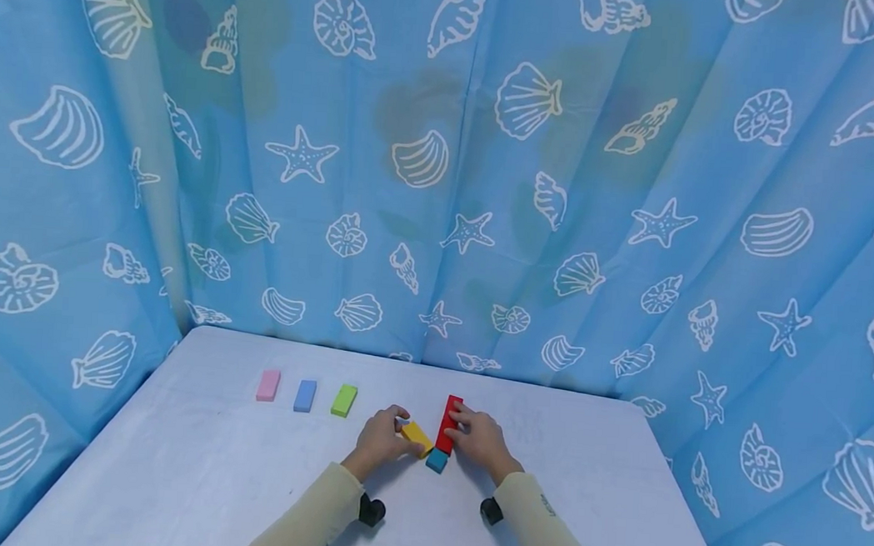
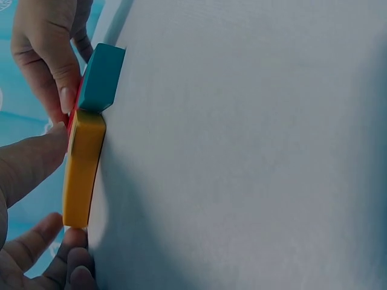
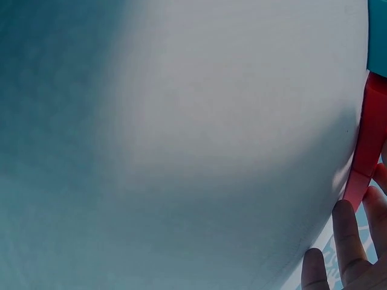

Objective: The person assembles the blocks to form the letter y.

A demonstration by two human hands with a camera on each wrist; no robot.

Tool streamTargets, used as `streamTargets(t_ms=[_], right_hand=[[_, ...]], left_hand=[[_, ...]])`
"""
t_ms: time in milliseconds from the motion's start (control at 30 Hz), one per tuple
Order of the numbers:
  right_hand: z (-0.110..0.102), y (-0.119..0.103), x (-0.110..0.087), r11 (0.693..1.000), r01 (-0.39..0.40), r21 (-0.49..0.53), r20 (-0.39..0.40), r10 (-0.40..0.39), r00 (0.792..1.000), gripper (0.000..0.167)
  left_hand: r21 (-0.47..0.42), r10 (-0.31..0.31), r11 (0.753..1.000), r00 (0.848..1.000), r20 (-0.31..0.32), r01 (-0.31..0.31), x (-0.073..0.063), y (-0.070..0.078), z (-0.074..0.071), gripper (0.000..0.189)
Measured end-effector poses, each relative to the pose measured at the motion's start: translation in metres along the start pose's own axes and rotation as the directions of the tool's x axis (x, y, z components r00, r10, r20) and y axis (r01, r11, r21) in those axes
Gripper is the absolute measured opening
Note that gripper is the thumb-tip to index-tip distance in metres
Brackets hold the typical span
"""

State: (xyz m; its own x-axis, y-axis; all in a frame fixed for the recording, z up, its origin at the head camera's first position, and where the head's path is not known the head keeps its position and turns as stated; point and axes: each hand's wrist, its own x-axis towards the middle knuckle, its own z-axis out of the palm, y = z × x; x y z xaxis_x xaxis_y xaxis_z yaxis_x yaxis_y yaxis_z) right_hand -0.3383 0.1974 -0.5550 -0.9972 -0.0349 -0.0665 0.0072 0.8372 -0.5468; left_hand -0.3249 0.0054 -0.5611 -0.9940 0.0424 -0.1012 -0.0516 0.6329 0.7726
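Note:
My left hand (image 1: 384, 439) pinches a yellow block (image 1: 415, 439) between thumb and fingers, at a slant on the table. One end of it meets the corner of a teal block (image 1: 436, 460); in the left wrist view the teal block (image 2: 103, 78) stands against the yellow block (image 2: 84, 169). Beyond the teal one runs a red length (image 1: 448, 424), and a seam on the red piece (image 3: 363, 163) in the right wrist view suggests two blocks in line. My right hand (image 1: 482, 439) grips the red length from its right side; its thumb is hidden in the right wrist view.
Toward the back left, a pink block (image 1: 268, 385), a blue block (image 1: 305, 396) and a green block (image 1: 344, 401) lie spaced apart in a row. The white-covered table (image 1: 193, 458) ends at a blue curtain (image 1: 380, 219) with shell prints.

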Motion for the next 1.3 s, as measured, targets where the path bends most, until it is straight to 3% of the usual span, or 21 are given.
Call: streamTargets(t_ms=[300, 533, 800, 1033, 1300], right_hand=[[0.003, 0.005, 0.004, 1.000, 0.009, 0.019, -0.004, -0.009, 1.000, 0.050], [0.000, 0.002, 0.004, 1.000, 0.014, 0.011, 0.000, -0.014, 1.000, 0.050], [0.001, 0.003, 0.002, 1.000, 0.010, 0.009, 0.008, -0.010, 1.000, 0.051], [0.002, 0.005, 0.002, 1.000, 0.006, 0.026, 0.011, -0.007, 1.000, 0.051], [0.002, 0.004, 0.002, 0.999, -0.006, 0.032, 0.011, 0.006, 1.000, 0.051]], left_hand=[[-0.056, -0.005, 0.998, 0.999, 0.036, 0.007, 0.001, -0.003, -0.003, 0.054], [-0.168, -0.001, 0.986, 0.999, 0.053, 0.010, 0.003, -0.006, -0.015, 0.047], [-0.260, 0.072, 0.965, 0.993, 0.094, -0.046, 0.004, -0.017, -0.026, 0.045], [-0.224, 0.163, 0.965, 0.981, 0.106, -0.137, 0.002, -0.019, -0.043, 0.044], [-0.155, 0.245, 0.959, 0.969, 0.021, -0.239, 0.009, -0.023, -0.074, 0.039]])
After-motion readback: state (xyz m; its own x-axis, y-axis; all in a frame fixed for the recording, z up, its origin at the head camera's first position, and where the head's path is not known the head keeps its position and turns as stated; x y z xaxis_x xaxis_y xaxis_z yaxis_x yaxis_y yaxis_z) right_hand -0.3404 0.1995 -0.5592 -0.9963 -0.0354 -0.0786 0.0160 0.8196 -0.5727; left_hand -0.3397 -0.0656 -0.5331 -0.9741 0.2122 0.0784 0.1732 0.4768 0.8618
